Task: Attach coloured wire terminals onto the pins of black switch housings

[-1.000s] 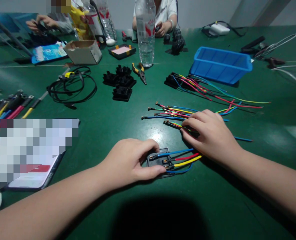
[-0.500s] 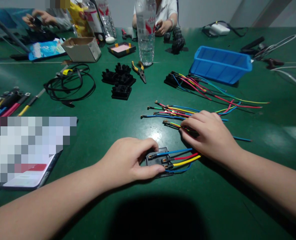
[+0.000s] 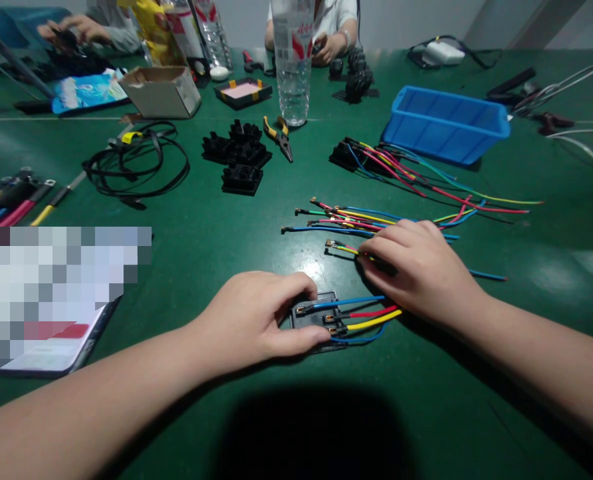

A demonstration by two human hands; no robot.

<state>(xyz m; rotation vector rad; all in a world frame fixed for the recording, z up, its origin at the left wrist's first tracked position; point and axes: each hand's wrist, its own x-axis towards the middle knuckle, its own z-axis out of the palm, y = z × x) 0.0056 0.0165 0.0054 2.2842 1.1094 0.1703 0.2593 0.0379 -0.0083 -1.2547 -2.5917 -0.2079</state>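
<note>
My left hand (image 3: 263, 317) grips a flat black plastic housing (image 3: 306, 321) between thumb and fingers, down on the table. Copper terminals are seated in it, with blue, red and yellow wires (image 3: 371, 325) running right and passing beneath my right hand (image 3: 411, 267). That hand is closed over a yellow-green wire (image 3: 347, 249), whose metal terminal sticks out to the left of the fingertips. Its fingers partly hide what lies under the palm. Just beyond it is a spread of loose wires (image 3: 321, 223) in red, green, yellow and blue, with terminals on their left ends.
Further back are black plastic housings (image 3: 239, 157), yellow-handled pliers (image 3: 279, 139), a water bottle (image 3: 293, 73), a wired housing (image 3: 346, 155) and a blue bin (image 3: 446, 127). A phone (image 3: 71, 307) and coiled black cable (image 3: 136, 163) lie left. Two people work across the table.
The view has shifted slightly. Both hands keep nearly the same place and hold, with only a tiny movement of the right fingers along the yellow-green wire.
</note>
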